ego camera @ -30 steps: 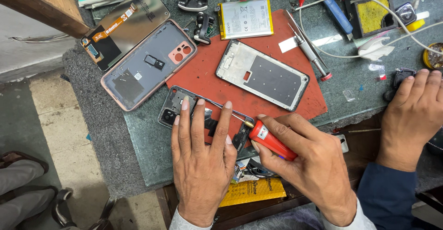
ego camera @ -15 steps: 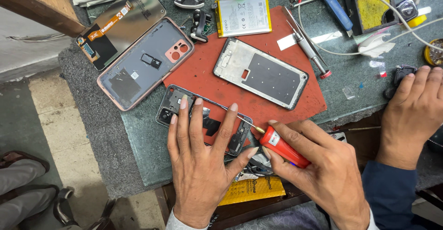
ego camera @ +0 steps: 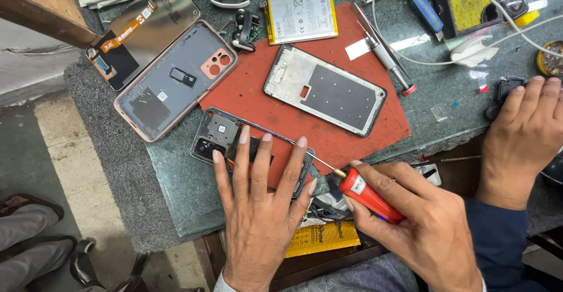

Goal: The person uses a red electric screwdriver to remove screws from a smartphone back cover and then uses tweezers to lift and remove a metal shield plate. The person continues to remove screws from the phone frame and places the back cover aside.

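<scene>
Right hand [ego camera: 428, 221] wrapped round red screwdriver [ego camera: 369, 195], shaft running up-left, tip at near right edge of frame [ego camera: 234, 142]. Left hand [ego camera: 258, 210] flat, fingers spread, pinning frame on red mat [ego camera: 281, 110] at worktop [ego camera: 176, 180] front edge. Frame long axis slants down-right, directly ahead of left hand, left of right hand. Left hand nearer; right reaches only via driver tip. Co-worker's hand [ego camera: 522, 133] far right, well apart.

- A green stone-topped workbench [ego camera: 176, 192] fills the scene.
- Grey dusty concrete floor [ego camera: 64, 169] lies on the left.
- A brown wooden beam [ego camera: 35, 4] crosses the far left.
</scene>
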